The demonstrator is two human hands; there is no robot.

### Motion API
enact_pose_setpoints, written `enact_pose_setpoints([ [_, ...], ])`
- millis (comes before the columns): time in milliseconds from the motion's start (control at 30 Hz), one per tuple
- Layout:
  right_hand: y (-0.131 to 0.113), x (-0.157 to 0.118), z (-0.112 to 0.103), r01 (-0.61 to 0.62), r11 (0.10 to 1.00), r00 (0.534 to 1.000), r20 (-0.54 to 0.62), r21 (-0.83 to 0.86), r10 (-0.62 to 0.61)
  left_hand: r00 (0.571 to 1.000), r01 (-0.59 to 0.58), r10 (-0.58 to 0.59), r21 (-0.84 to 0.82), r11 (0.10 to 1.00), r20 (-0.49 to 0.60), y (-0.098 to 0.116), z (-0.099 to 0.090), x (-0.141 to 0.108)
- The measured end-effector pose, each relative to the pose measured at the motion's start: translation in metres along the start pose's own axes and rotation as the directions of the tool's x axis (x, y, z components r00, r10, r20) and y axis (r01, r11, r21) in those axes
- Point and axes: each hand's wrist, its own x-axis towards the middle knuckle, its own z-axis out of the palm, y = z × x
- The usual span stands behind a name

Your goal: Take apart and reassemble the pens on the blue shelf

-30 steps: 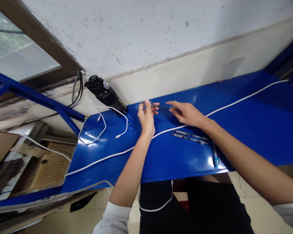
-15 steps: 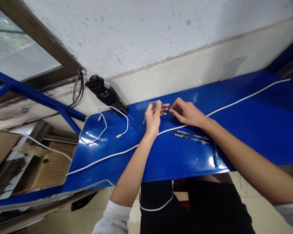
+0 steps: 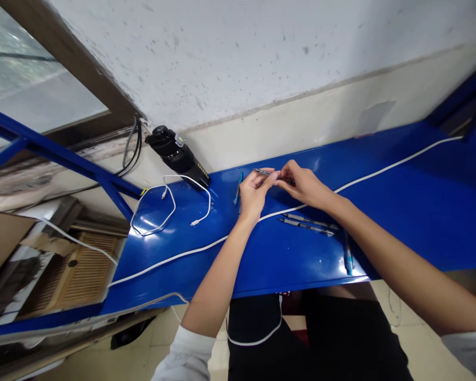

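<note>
Above the blue table [image 3: 206,275], my left hand [image 3: 254,197] and my right hand [image 3: 303,185] come together on a dark pen [image 3: 263,172] with a grey grip. The left fingers pinch it along the barrel, its tip pointing left. The right thumb and fingertips close on its other end, which they mostly hide. Just left of my left hand lies a blue pen [image 3: 238,189]. Below my right hand lie two grey-grip pens, an upper pen [image 3: 309,220] and a lower pen [image 3: 304,226]. Another blue pen [image 3: 348,254] rests beside my right forearm, near the table's front edge.
A long white cable [image 3: 174,257] crosses the table, passing under my wrists. At the left are a coiled white charging cable [image 3: 173,207] and a black water bottle [image 3: 179,157] by the wall [image 3: 238,69]. Blue metal frame bars [image 3: 63,159] stand at the left.
My hands have drawn closer together along the pen, my left hand shifting slightly right. More of the blue pen beside it shows. The whole view has moved a little.
</note>
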Motion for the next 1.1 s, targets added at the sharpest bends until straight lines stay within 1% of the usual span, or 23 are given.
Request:
enact_pose_setpoints([
  [67,-0.007,0.002,-0.001,-0.015,1.0,1.0,0.012,-0.02,0.015,1.0,-0.01,0.009,-0.03,1.0,-0.016,-0.003,-0.001,0.001],
  [100,-0.015,0.002,-0.004,-0.009,0.999,1.0,0.009,-0.049,0.009,0.999,-0.013,0.011,-0.042,0.999,-0.032,-0.004,-0.001,0.002],
  [167,-0.04,-0.008,-0.011,0.016,0.992,0.999,-0.035,-0.128,-0.021,0.997,-0.012,0.008,-0.062,0.998,-0.072,-0.007,-0.002,0.003],
  [200,-0.058,-0.019,-0.013,0.034,0.985,0.996,-0.07,-0.168,-0.046,0.996,-0.005,-0.002,-0.077,0.997,-0.088,-0.008,-0.002,0.004],
  [267,-0.098,-0.056,-0.012,0.061,0.983,0.983,-0.161,-0.175,-0.09,0.993,0.011,-0.025,-0.118,0.993,-0.117,-0.008,-0.003,0.005],
  [300,-0.118,-0.081,-0.006,0.1,0.983,0.973,-0.194,-0.151,-0.129,0.991,0.015,-0.034,-0.143,0.99,-0.131,-0.008,-0.003,0.006],
  [333,-0.137,-0.109,0.003,0.17,0.978,0.96,-0.203,-0.12,-0.192,0.989,0.017,-0.04,-0.168,0.986,-0.139,-0.007,-0.003,0.007],
  [367,-0.151,-0.139,0.016,0.271,0.961,0.949,-0.154,-0.055,-0.276,0.989,0.019,-0.047,-0.193,0.981,-0.143,-0.007,-0.003,0.007],
  [400,-0.162,-0.169,0.032,0.322,0.946,0.936,-0.159,0.025,-0.314,0.989,0.023,-0.055,-0.217,0.976,-0.14,-0.006,-0.003,0.007],
  [433,-0.168,-0.197,0.051,0.28,0.959,0.958,-0.074,0.045,-0.276,0.989,0.032,-0.065,-0.237,0.971,-0.131,-0.004,-0.003,0.007],
  [467,-0.168,-0.222,0.07,0.219,0.975,0.976,0.006,0.031,-0.22,0.991,0.044,-0.075,-0.253,0.967,-0.115,-0.002,-0.002,0.006],
  [500,-0.164,-0.244,0.089,0.138,0.99,0.987,0.082,-0.014,-0.137,0.992,0.054,-0.083,-0.263,0.963,-0.098,0.0,-0.001,0.005],
  [533,-0.156,-0.263,0.108,0.066,0.995,0.984,0.168,-0.079,-0.052,0.993,0.061,-0.086,-0.269,0.961,-0.084,0.002,0.0,0.004],
  [600,-0.133,-0.289,0.139,-0.035,0.976,0.946,0.308,-0.214,0.102,0.994,0.07,-0.09,-0.274,0.959,-0.061,0.006,0.003,0.001],
  [633,-0.12,-0.298,0.151,-0.084,0.954,0.921,0.344,-0.287,0.184,0.994,0.077,-0.095,-0.276,0.958,-0.051,0.008,0.004,-0.001],
  [700,-0.099,-0.311,0.167,-0.158,0.907,0.867,0.385,-0.391,0.317,0.993,0.102,-0.115,-0.276,0.956,-0.033,0.009,0.006,-0.003],
  [767,-0.087,-0.318,0.174,-0.187,0.887,0.815,0.437,-0.422,0.38,0.99,0.132,-0.143,-0.27,0.954,-0.019,0.008,0.008,-0.004],
  [800,-0.085,-0.32,0.174,-0.192,0.895,0.8,0.464,-0.404,0.381,0.988,0.145,-0.155,-0.269,0.952,-0.016,0.007,0.008,-0.005],
  [833,-0.086,-0.322,0.173,-0.192,0.909,0.794,0.486,-0.37,0.365,0.987,0.153,-0.163,-0.269,0.951,-0.016,0.005,0.008,-0.005],
  [933,-0.095,-0.321,0.164,-0.206,0.946,0.822,0.48,-0.251,0.306,0.987,0.143,-0.159,-0.278,0.95,-0.036,-0.001,0.009,-0.004],
  [1000,-0.102,-0.319,0.159,-0.243,0.945,0.831,0.457,-0.216,0.318,0.986,0.14,-0.16,-0.277,0.951,-0.052,-0.003,0.008,-0.004],
  [1100,-0.105,-0.318,0.158,-0.298,0.933,0.822,0.442,-0.202,0.359,0.981,0.168,-0.187,-0.27,0.948,-0.048,-0.004,0.008,-0.004],
])
